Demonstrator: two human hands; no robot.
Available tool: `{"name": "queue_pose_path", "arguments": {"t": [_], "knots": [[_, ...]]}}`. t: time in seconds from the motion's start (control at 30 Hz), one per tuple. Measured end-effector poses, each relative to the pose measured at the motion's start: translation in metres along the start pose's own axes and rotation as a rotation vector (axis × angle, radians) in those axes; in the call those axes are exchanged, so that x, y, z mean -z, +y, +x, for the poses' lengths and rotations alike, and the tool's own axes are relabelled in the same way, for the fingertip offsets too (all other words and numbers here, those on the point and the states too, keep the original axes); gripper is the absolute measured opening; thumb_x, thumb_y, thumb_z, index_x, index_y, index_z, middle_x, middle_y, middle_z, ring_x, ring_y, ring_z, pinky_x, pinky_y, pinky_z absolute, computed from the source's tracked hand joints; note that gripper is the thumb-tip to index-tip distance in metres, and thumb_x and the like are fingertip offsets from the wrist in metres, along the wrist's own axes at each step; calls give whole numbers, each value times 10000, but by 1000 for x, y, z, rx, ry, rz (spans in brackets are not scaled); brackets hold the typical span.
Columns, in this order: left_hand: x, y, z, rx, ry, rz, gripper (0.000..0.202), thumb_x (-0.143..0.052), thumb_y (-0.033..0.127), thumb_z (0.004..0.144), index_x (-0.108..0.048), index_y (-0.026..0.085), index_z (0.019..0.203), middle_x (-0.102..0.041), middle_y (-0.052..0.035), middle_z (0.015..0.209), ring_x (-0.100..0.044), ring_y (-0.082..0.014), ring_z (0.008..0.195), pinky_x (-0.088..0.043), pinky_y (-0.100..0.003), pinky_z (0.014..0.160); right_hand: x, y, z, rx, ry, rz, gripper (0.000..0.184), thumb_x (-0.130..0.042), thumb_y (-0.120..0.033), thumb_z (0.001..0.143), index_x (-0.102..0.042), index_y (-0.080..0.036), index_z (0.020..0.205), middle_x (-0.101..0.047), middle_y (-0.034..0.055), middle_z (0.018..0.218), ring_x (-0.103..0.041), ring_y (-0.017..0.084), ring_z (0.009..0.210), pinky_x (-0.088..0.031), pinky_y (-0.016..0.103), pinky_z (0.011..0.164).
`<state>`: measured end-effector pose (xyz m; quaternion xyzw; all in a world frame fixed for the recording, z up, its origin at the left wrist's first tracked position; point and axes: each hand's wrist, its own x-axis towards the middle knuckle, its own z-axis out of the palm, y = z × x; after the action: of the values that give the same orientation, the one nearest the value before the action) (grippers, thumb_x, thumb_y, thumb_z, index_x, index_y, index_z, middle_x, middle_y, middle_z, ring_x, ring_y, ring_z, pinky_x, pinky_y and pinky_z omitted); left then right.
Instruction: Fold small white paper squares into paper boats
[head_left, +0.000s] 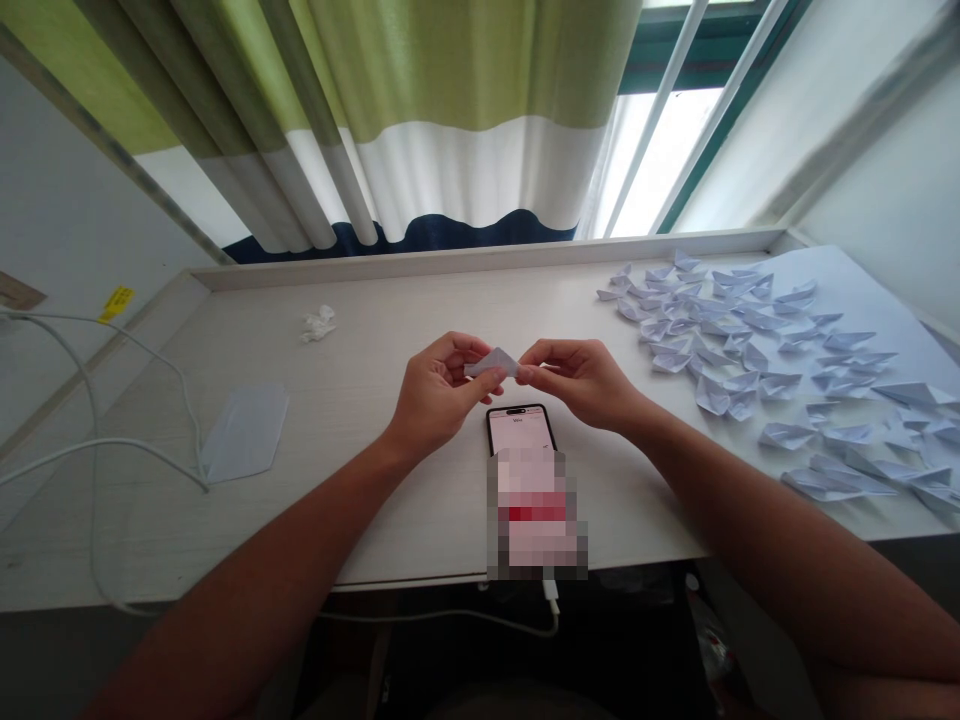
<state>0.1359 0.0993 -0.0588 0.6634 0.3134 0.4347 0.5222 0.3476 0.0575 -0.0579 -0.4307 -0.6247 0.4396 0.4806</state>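
Observation:
Between my two hands, above the middle of the desk, is a small piece of folded white paper (pixel 496 362) with a pointed top. My left hand (pixel 442 385) pinches its left side, thumb in front and fingers behind. The thumb and fingertips of my right hand (pixel 577 378) are closed on its right corner. Just below the hands a phone (pixel 525 432) lies face up with its screen lit, partly blurred out. Many folded paper boats (pixel 720 330) lie spread over the right side of the desk.
A flat sheet of white paper (pixel 247 432) lies at the left, beside white cables (pixel 142 445). A crumpled tissue (pixel 319 324) rests farther back. From the phone a charging cable (pixel 553 600) hangs over the front edge. A raised rim (pixel 450 262) borders the desk (pixel 390 330) below the curtain.

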Motion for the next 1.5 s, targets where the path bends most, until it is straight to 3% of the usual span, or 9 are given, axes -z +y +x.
{"name": "queue_pose_path", "arguments": {"t": [0.13, 0.27, 0.47, 0.57, 0.77, 0.97, 1.27, 1.5], "knots": [[-2, -1, -1, -7, 19, -23, 446, -908, 353, 797, -518, 236, 978, -764, 21, 829, -779, -163, 675, -638, -252, 582, 2, 2, -1, 4, -24, -30, 315, -799, -504, 912, -819, -190, 890, -785, 49, 845, -705, 182, 813, -568, 357, 774], [-2, -1, 0, -65, 90, -14, 461, -914, 368, 796, -486, 239, 906, -776, -1, 939, -786, -161, 720, -621, -239, 557, 4, 2, -1, 50, 37, -57, 301, -812, -501, 907, -826, -203, 864, -779, 43, 814, -701, 177, 778, -565, 353, 739], [-2, -2, 1, -72, 113, 9, 373, -935, 391, 777, -631, 212, 899, -754, -2, 804, -771, -170, 728, -632, -259, 582, 3, 1, -1, 68, 62, -36, 281, -824, -489, 901, -827, -213, 847, -777, 38, 800, -708, 172, 761, -581, 348, 724], [-4, -2, 1, -93, 157, 0, 363, -940, 400, 763, -686, 205, 935, -757, -16, 847, -761, -175, 775, -645, -268, 592, 2, 1, -1, 60, 70, -22, 301, -827, -511, 892, -826, -212, 855, -781, 41, 806, -711, 175, 767, -595, 355, 738], [-5, 0, 0, -141, 214, 6, 374, -946, 373, 756, -635, 214, 891, -727, 11, 863, -745, -153, 775, -647, -244, 581, 1, 0, 0, 43, 96, 17, 344, -835, -545, 874, -813, -202, 869, -778, 46, 808, -724, 182, 778, -627, 371, 776], [-6, -3, -1, -177, 194, -1, 251, -913, 227, 782, -678, 198, 865, -705, 15, 845, -712, -127, 729, -645, -242, 587, -3, 2, -1, 70, 54, 101, 313, -827, -500, 904, -812, -218, 1039, -798, 42, 942, -747, 167, 808, -653, 351, 781], [-6, -9, -5, -260, 197, 162, 113, -860, 293, 868, -807, 230, 945, -807, -22, 933, -754, -159, 790, -681, -297, 672, -7, 3, -2, 43, 31, 122, 348, -816, -528, 904, -812, -219, 1065, -801, 38, 965, -776, 169, 764, -678, 344, 735], [-6, -6, -6, -279, 230, 160, 141, -872, 270, 858, -830, 233, 988, -826, -24, 959, -757, -148, 760, -677, -288, 670, -8, 1, -4, 67, 21, 160, 332, -806, -487, 925, -788, -221, 1122, -785, 40, 1017, -795, 181, 791, -691, 360, 750]]}}
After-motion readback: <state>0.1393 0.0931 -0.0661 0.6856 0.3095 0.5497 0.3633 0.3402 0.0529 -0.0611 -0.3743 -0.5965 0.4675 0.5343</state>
